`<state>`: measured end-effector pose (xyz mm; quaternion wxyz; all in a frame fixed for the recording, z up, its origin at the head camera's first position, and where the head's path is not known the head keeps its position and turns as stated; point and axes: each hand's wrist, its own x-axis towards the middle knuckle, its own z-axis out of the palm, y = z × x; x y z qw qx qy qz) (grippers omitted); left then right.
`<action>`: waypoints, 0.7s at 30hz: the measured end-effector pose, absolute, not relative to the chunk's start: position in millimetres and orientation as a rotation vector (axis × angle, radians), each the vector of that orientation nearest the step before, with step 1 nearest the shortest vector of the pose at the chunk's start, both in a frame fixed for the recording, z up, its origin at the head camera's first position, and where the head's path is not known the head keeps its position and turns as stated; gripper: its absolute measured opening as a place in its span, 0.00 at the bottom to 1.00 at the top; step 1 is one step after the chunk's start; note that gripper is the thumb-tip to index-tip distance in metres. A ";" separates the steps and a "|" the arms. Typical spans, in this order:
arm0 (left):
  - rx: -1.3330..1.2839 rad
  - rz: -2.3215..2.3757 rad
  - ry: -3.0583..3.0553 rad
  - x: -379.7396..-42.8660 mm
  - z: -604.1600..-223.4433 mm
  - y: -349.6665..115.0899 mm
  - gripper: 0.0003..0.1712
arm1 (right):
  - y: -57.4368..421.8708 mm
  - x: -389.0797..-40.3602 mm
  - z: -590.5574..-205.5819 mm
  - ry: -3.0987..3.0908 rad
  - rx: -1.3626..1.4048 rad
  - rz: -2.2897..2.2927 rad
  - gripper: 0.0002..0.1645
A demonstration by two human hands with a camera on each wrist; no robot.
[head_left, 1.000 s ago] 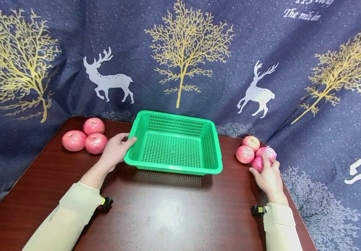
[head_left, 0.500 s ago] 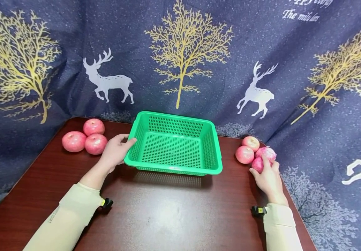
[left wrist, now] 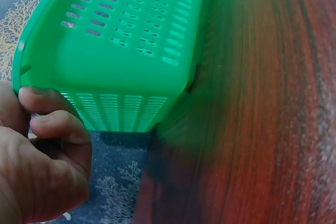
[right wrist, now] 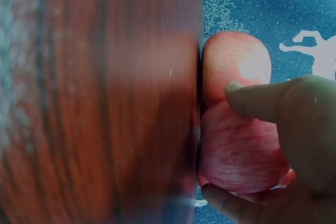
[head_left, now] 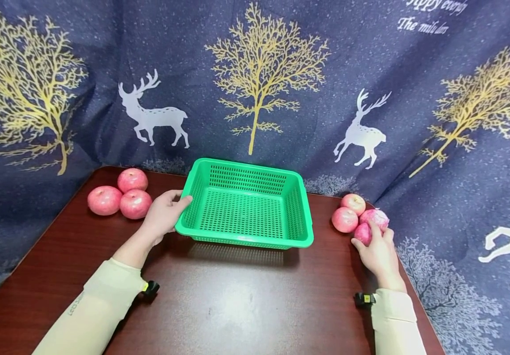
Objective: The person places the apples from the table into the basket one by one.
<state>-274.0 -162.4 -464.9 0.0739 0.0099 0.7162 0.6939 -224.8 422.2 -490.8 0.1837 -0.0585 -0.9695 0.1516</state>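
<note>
My left hand point(head_left: 163, 212) pinches the left rim of a green plastic basket point(head_left: 246, 240), thumb over the edge and fingers curled beneath it. The basket has slotted sides and nothing inside. In the left wrist view, the fingers point(left wrist: 58, 124) curl at the corner of the basket wall point(left wrist: 79, 66). Over on the right, my right hand point(head_left: 378, 251) grips a dark pink apple point(head_left: 363, 233), which it partly hides. The right wrist view has the thumb along the top of this streaked apple point(right wrist: 241, 150) and a finger under it. Another apple point(right wrist: 236, 61) touches it.
Beyond the held apple lie a streaked apple point(head_left: 374, 218), a pink apple point(head_left: 344, 220) and a paler apple point(head_left: 354, 203). Three apples point(head_left: 135, 203) cluster at the table's back left. A dark blue cloth point(head_left: 290, 143) with trees and deer hangs behind the brown table point(head_left: 237, 301).
</note>
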 end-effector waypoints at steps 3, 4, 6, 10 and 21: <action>0.038 2.087 2.142 -274.0 -465.6 -162.7 0.32 | 421.3 -224.3 -489.4 -2.733 -0.167 0.428 0.47; 0.041 2.088 2.139 -274.0 -465.6 -162.8 0.32 | 420.7 -224.0 -488.9 -2.735 -0.168 0.429 0.47; 0.045 2.095 2.127 -273.6 -465.1 -162.8 0.32 | 419.8 -223.7 -487.8 -2.733 -0.178 0.431 0.47; 0.047 2.104 2.113 -273.4 -465.2 -162.0 0.32 | 419.1 -223.0 -486.3 -2.722 -0.199 0.434 0.48; 0.048 2.095 2.127 -273.7 -466.2 -162.2 0.33 | 413.6 -221.6 -480.0 -2.686 -0.198 0.436 0.48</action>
